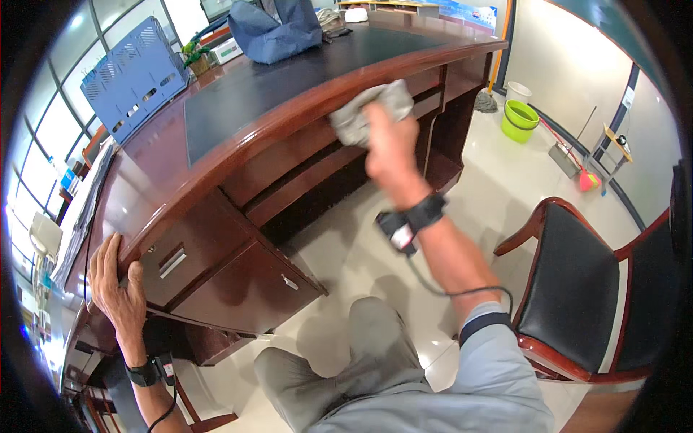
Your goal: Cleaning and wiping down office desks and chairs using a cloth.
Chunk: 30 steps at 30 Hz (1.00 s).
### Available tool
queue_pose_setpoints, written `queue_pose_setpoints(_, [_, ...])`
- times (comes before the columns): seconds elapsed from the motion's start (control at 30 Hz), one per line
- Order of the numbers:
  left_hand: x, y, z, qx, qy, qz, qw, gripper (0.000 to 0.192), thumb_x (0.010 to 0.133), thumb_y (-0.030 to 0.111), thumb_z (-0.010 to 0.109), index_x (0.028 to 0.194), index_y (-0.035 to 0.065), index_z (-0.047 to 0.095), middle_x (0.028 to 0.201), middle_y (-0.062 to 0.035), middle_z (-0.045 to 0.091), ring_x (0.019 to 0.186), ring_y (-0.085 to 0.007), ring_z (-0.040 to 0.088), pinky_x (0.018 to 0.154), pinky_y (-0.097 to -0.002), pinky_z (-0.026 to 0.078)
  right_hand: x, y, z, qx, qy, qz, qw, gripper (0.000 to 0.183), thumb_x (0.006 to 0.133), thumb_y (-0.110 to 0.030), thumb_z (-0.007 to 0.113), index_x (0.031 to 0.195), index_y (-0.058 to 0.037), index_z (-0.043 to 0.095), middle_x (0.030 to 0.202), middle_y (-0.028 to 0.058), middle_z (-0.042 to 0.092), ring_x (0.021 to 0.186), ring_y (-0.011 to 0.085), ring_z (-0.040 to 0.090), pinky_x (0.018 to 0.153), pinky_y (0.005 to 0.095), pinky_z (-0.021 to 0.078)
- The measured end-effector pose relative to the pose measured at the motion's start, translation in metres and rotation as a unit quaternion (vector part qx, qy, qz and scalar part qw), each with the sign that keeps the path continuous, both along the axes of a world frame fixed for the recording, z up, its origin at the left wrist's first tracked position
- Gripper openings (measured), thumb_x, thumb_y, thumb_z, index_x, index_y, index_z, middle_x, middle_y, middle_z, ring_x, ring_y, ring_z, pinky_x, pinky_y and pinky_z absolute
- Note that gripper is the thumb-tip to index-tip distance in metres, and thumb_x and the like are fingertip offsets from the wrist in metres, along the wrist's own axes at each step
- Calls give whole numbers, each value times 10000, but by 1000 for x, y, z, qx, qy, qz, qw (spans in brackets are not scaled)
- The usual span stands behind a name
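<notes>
My right hand (392, 140) grips a crumpled grey cloth (352, 122) close to the front edge of a dark red wooden desk (254, 132); the hand is slightly blurred. Whether the cloth touches the wood is hard to tell. At the left, my left hand (116, 281) rests on the desk's rounded edge with its fingers spread over the top, holding nothing. Below that edge are a drawer with a metal handle (172, 263) and a cabinet door (249, 289). Both wrists wear black straps with small cabled devices.
A blue perforated divider (135, 81), a potted plant (198, 58) and a blue cloth bag (275, 32) stand on the desk. A black-padded wooden chair (574, 281) is at my right. Beyond are a green bucket (518, 122), a mop (485, 102) and a dustpan (564, 161).
</notes>
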State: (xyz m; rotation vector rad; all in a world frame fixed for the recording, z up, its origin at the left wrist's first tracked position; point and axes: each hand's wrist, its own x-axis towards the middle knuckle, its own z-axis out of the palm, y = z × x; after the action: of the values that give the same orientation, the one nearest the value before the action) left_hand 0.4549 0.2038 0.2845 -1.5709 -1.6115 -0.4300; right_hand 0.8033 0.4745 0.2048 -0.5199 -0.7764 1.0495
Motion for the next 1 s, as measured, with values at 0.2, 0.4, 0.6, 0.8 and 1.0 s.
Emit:
queue_pose_setpoints(0.2, [-2,3,1,-7,-29,-24,999,623,990,544,445,1301,29,605,1269,-180,628,1198,-357,569,1037,-447,407,-126,-111,-7,128,-136,138,973,204,797,-59,661,978,-49,568,857,64,614,803,180,589,760,389,503])
queue_pose_setpoints(0.4, [-4,-2,-4,15,3,-6,1000,578,989,503,486,1294,26,603,1261,-182,629,1189,-355,570,1038,-445,393,-85,-70,-6,53,-110,119,985,148,796,-29,606,945,-30,612,841,56,643,778,137,590,713,333,503])
queue_pose_setpoints(0.6, [-5,0,-12,45,22,13,999,546,958,467,550,1268,23,612,1239,-173,638,1179,-347,574,1032,-443,384,55,59,-2,-15,0,-91,996,191,825,5,533,980,-46,631,937,20,636,824,137,605,769,315,507])
queue_pose_setpoints(0.8, [0,3,-14,64,21,1,998,542,934,476,585,1227,21,627,1216,-154,649,1170,-334,581,1001,-431,401,197,179,-5,33,16,-304,952,208,855,-28,620,1062,-30,640,998,49,684,877,170,671,750,320,567])
queue_pose_setpoints(1.0, [5,6,-13,69,21,-1,997,547,929,485,592,1218,23,633,1207,-150,654,1162,-331,586,1001,-429,401,141,86,46,90,-286,-400,866,284,768,-97,672,1047,-44,685,985,140,718,859,290,683,797,394,533])
